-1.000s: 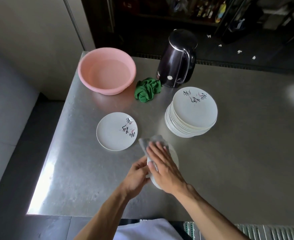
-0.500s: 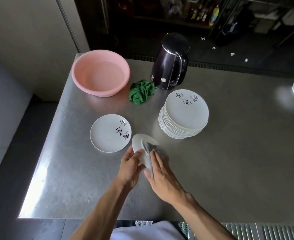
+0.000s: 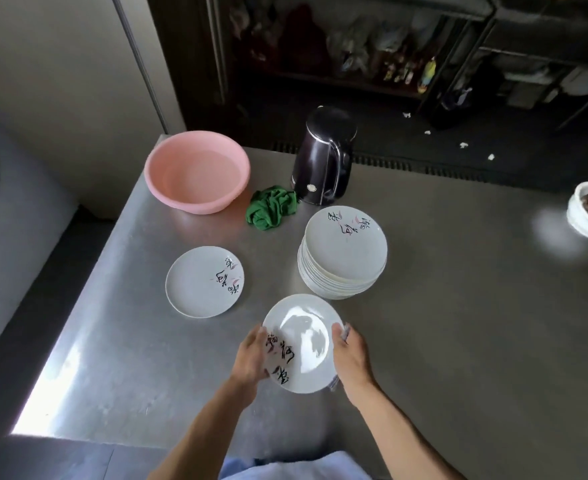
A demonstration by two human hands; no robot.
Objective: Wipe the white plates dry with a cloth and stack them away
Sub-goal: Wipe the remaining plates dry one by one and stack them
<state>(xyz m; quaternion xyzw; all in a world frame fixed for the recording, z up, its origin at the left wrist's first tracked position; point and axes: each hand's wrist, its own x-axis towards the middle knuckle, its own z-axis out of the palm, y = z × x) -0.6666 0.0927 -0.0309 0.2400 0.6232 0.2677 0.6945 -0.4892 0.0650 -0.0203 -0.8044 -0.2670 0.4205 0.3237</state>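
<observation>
view: head-worn, single | faces: forward and steeply down | range: close above brushed grey metal tabletop (image 3: 458,341) | far: dark shelving (image 3: 354,64) at top

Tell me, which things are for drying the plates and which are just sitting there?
For the job: held plate, gripped by left hand and right hand; grey cloth under it; plate stack; single plate.
Just lying about: pink basin; green rag; black kettle; white bowl.

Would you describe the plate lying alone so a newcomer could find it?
On the steel table, look just nearer than the pink basin. A single white plate lies flat there, apart from the tall stack and the held plate.
</observation>
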